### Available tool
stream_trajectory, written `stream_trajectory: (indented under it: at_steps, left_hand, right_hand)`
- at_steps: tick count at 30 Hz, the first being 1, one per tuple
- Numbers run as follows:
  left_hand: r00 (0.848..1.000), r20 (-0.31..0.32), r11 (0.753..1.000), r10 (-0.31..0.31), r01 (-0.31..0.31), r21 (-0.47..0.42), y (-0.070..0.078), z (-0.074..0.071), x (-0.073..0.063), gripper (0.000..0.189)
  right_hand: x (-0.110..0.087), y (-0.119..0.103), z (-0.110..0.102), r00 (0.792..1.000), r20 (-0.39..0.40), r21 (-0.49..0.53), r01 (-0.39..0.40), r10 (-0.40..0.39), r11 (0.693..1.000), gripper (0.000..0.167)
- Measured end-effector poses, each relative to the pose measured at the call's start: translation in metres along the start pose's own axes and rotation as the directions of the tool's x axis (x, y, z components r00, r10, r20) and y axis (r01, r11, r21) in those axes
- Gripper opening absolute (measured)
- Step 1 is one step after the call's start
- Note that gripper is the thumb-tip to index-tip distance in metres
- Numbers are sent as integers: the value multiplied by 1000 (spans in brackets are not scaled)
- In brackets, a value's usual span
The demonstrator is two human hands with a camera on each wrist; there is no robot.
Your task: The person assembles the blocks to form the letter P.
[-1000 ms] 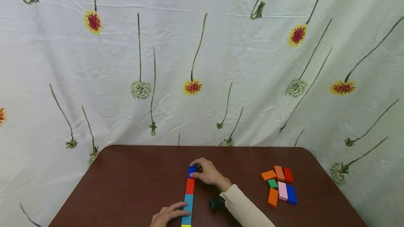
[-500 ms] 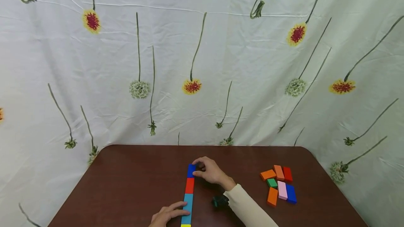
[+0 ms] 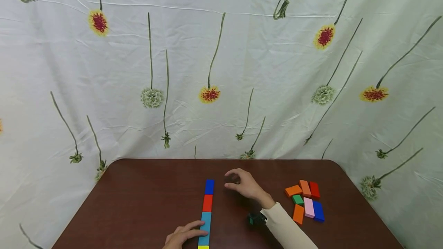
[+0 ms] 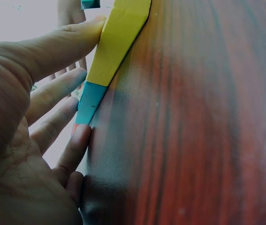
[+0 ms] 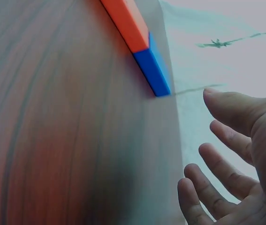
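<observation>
A straight row of blocks stands along the bench (image 3: 155, 191), running away from the person: yellow block (image 3: 203, 247) nearest, then light-blue block (image 3: 205, 228), red block (image 3: 207, 203) and, at the far end, dark-blue block (image 3: 209, 186), each meeting its neighbour end to end. The left hand (image 3: 180, 236) has a slack grip, its lengthened fingers resting against the light-blue block, while in the left wrist view the thumb appears to touch the yellow block. The right hand (image 3: 246, 185) sits just beside the far end, its grip bowed wide with nothing between thumb and fingers. The step in hand looks like lining up the row, and doing it well likely means keeping the left hand's pressure light and steady, so the middle neither slides nor twists. The right hand had best stay well off the dark-blue block, since a brush could knock it askew. A loose cluster, including a green block (image 3: 297, 199) and a pink block (image 3: 309, 207), lies well apart, over to the right.
</observation>
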State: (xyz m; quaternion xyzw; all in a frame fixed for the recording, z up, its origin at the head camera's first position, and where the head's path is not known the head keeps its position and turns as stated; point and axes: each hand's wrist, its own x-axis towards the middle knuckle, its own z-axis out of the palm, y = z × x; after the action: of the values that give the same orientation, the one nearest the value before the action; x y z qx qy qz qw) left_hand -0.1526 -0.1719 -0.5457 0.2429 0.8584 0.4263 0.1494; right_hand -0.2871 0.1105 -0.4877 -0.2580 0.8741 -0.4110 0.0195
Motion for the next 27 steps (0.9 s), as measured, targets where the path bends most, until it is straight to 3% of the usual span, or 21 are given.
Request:
stream_trajectory:
  at_steps: [14,27]
  left_hand:
    - [1000,-1,1000,8,-8,-1,-2,0,1,39]
    - [1000,22,1000,14,-14,-15,-5,-2,1,39]
  right_hand:
    - [-45,25,-58,990,-132,-26,-43,39,999,38]
    - [-96,45,-101,934,-280,-59,-248,223,967,42]
